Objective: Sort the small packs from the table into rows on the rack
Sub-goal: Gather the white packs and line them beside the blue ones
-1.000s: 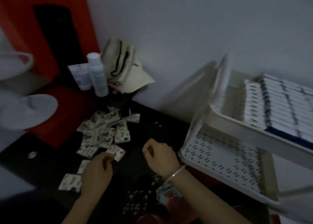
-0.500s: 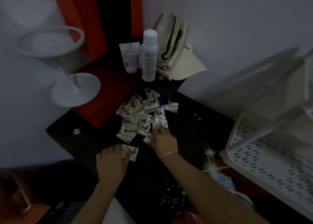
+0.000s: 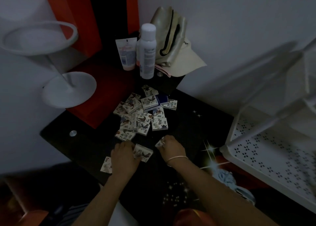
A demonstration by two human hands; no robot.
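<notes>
Several small white packs with dark bird prints lie in a loose pile [image 3: 145,113] on the black table [image 3: 188,123]. My left hand [image 3: 124,157] holds one pack [image 3: 143,152] at the near edge of the pile. Another pack [image 3: 106,165] lies just left of that hand. My right hand [image 3: 171,148], with a thin bracelet on the wrist, grips a pack [image 3: 159,143] whose corner shows at the fingers. The white perforated rack [image 3: 266,150] stands at the right, with only its lower shelf in view.
A white spray bottle [image 3: 147,51], a tube [image 3: 126,54] and a cream cap [image 3: 172,43] stand at the back by the wall. A white round stand [image 3: 68,89] rests on the red ledge at the left. A pale blue cloth [image 3: 227,179] lies under the rack's front corner.
The view swung left, away from the rack's filled upper shelf. My right hand pulled back from the pile with a pack. My left hand closed on another pack.
</notes>
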